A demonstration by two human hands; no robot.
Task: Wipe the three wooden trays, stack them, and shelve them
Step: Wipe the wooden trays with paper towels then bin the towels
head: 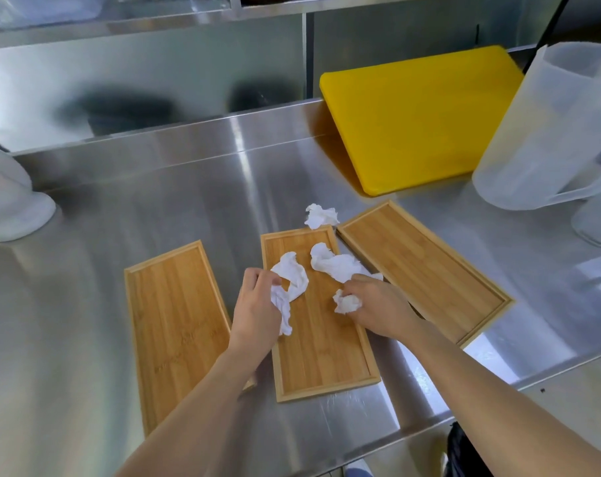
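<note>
Bamboo middle tray [321,325] sits between two more on the steel counter [85,304]. My left hand [256,306] grips a tissue strip [292,280], right hand [375,309] a crumpled wad [347,303]. I'd pin the rim, wipe along the grain, clear the loose tissue [321,216].

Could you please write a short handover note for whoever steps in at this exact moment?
Left hand: fingers closed on a crumpled white tissue over the middle tray.
Right hand: fingers closed on another tissue, also over the middle tray.
A loose tissue ball lies on the steel counter, just beyond that tray.
Left tray and right tray lie flat beside it, bare.
Done: trays laid out side by side; I cannot tell which have been wiped.
Left: finish wiping, clear the tissues, stack the three trays, shelve them.
</note>
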